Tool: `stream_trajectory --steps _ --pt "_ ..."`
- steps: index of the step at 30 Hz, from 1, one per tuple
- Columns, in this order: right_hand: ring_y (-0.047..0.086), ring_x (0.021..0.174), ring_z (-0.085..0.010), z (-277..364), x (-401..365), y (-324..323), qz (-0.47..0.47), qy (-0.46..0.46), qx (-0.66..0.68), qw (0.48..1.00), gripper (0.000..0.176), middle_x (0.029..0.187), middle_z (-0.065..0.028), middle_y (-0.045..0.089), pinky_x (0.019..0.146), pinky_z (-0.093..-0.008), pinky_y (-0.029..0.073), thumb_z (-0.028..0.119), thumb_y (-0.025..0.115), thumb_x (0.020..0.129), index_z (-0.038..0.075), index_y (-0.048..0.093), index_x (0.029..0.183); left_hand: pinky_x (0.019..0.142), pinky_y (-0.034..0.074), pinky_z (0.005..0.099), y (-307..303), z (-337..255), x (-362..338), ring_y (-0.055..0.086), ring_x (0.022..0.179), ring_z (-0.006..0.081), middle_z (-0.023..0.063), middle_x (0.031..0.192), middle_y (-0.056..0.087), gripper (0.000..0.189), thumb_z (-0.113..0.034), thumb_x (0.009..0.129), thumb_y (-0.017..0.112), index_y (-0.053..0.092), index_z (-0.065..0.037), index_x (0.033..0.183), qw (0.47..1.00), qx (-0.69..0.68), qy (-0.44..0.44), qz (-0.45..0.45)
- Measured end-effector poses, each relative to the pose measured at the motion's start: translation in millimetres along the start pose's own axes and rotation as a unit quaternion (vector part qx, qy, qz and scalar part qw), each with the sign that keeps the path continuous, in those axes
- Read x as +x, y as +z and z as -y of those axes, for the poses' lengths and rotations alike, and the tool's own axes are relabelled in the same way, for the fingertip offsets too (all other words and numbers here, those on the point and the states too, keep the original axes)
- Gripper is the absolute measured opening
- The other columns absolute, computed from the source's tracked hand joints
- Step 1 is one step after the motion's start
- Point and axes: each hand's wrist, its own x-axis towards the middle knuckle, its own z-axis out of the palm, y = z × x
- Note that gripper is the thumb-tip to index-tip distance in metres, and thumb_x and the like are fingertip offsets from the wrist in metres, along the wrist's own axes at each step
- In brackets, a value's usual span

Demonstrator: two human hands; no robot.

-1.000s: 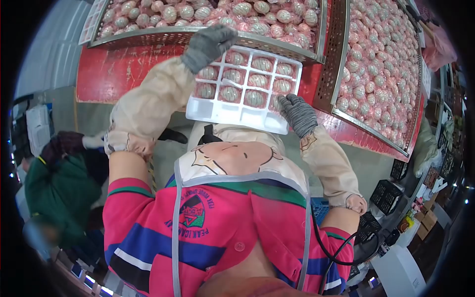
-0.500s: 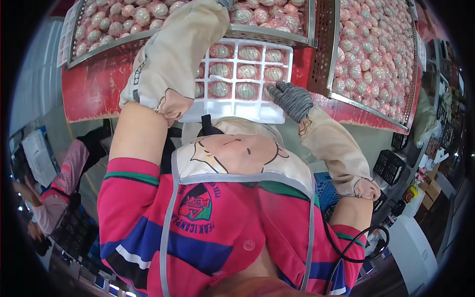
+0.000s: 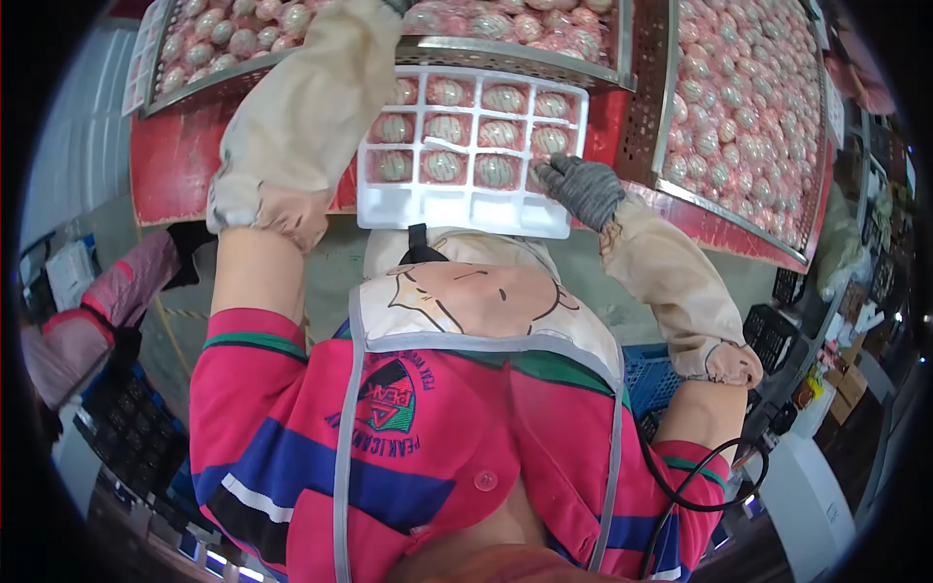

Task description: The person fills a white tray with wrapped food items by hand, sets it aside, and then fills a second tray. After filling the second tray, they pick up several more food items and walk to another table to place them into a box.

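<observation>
Reaches far with the left hand (image 3: pixel 397 5) in the head view, beyond the near rim of the far metal bin (image 3: pixel 530 60), showing only a sliver of grey glove at the upper edge; cannot tell whether spread, pressed together or pinching anything. Holds the left arm out long in a baggy cream oversleeve (image 3: pixel 301 117), passing over the far-left corner of the white compartment tray (image 3: pixel 447 209). Bends the right arm at the elbow in a matching oversleeve and rests the right hand (image 3: pixel 583 188), gloved in grey, at the right edge of the tray, with fingers close together, slightly curled and pointing left by the third row from the far side; cannot tell whether pinching the rim or the wrapped piece partly under the fingertips. Shows the tray at the near edge of the red table (image 3: pixel 175 160), between the far bin and the apron (image 3: pixel 486 301), with striped, film-wrapped pieces (image 3: pixel 501 134) in the three far rows. Shows more such pieces heaped in the far bin and in the right metal bin (image 3: pixel 736 223). Reads “PEAK” on the badge (image 3: pixel 394 394) of the pink shirt (image 3: pixel 253 379); cannot make out all the smaller lettering around it. Bears marks too small to read on the white panel (image 3: pixel 797 486), near right.
</observation>
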Motion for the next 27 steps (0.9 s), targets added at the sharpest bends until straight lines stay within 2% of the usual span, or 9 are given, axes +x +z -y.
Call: stream_trajectory --steps 2,4,5,8,10,14,16,20,27 --pt "0.063 0.092 -0.0313 5.2 6.8 -14.3 0.042 0.005 -0.004 0.999 0.037 0.111 -0.0167 0.059 0.069 -0.0414 0.053 0.02 0.056 0.084 0.011 0.055 0.12 0.077 0.047 0.0372 -16.6 13.6 -28.3 0.059 0.091 0.0273 0.0117 0.098 0.062 0.043 -0.033 0.079 0.068 0.06 -0.006 0.112 0.942 -0.334 0.039 0.015" --pt "0.063 0.092 -0.0311 2.2 9.7 -11.0 0.043 -0.009 -0.007 0.999 0.037 0.111 -0.0172 0.059 0.069 -0.0414 0.053 0.02 0.057 0.083 0.011 0.055 0.12 0.078 0.046 0.0309 -72.7 15.8 -42.7 0.057 0.09 0.0202 0.0081 0.096 0.06 0.041 -0.026 0.079 0.067 0.059 -0.003 0.112 0.661 -0.531 0.192 0.493" --pt "0.063 0.092 -0.031 -0.5 9.2 -9.6 0.051 -0.016 -0.014 0.998 0.038 0.111 -0.0178 0.059 0.068 -0.0414 0.053 0.02 0.057 0.083 0.011 0.055 0.12 0.079 0.048 0.0343 -46.0 45.3 -90.4 0.06 0.094 0.0162 0.0025 0.1 0.063 0.039 -0.026 0.082 0.069 0.059 -0.008 0.115 0.892 -0.398 0.111 0.185" --pt "0.062 0.092 -0.0307 -3.8 7.5 -7.2 0.046 -0.041 -0.015 0.998 0.038 0.113 -0.018 0.057 0.068 -0.041 0.053 0.016 0.053 0.084 0.008 0.052 0.121 0.082 0.045 0.0279 -49.3 62.9 -161.1 0.054 0.093 0.0113 -0.0004 0.097 0.059 0.042 -0.021 0.076 0.075 0.058 -0.006 0.112 0.821 -0.49 0.002 0.291" --pt "0.062 0.094 -0.0303 1.5 13.5 -14.2 0.128 -0.019 -0.015 0.991 0.039 0.118 -0.0192 0.055 0.069 -0.0401 0.053 0.015 0.048 0.086 0.005 0.049 0.124 0.085 0.046 0.0336 -44.4 79.2 -197.1 0.056 0.096 0.0165 0.0017 0.098 0.06 0.053 -0.022 0.072 0.078 0.055 -0.01 0.119 0.839 -0.454 -0.045 0.298" --pt "0.062 0.095 -0.0262 -7.7 11.1 10.7 0.037 -0.063 -0.044 0.996 0.042 0.113 -0.0151 0.057 0.066 -0.0384 0.053 0.021 0.056 0.083 0.005 0.052 0.122 0.081 0.047 0.0345 -34.5 85.4 -244.0 0.056 0.092 0.0151 0.0026 0.099 0.06 0.051 -0.019 0.072 0.077 0.057 -0.01 0.117 0.828 -0.411 -0.116 0.362" --pt "0.061 0.096 -0.0264 -5.5 13.9 1.8 0.046 -0.055 -0.032 0.997 0.041 0.113 -0.0156 0.057 0.067 -0.0383 0.053 0.019 0.054 0.084 0.005 0.052 0.122 0.077 0.049 0.0365 -18.6 92.5 -259.9 0.058 0.089 0.0183 0.0058 0.096 0.06 0.05 -0.016 0.067 0.078 0.059 -0.01 0.113 0.939 -0.148 0.027 0.31" --pt "0.061 0.1 -0.0277 2.0 10.1 0.9 0.07 -0.036 -0.06 0.995 0.039 0.115 -0.0176 0.057 0.07 -0.0383 0.053 0.016 0.049 0.087 0.005 0.05 0.123 0.076 0.049 0.0407 11.5 75.7 -275.6 0.057 0.087 0.0311 0.0129 0.09 0.055 0.051 -0.017 0.061 0.076 0.061 -0.011 0.11 0.943 0.073 0.114 0.304" --pt "0.06 0.099 -0.0295 0.4 21.3 27.5 0.045 -0.085 -0.031 0.995 0.038 0.117 -0.0203 0.054 0.07 -0.0395 0.053 0.016 0.048 0.087 0.003 0.048 0.123 0.079 0.047 0.0421 26.7 63.4 -300.0 0.056 0.092 0.0318 0.0138 0.097 0.055 0.051 -0.019 0.069 0.071 0.057 -0.011 0.117 0.937 0.238 0.169 0.193"
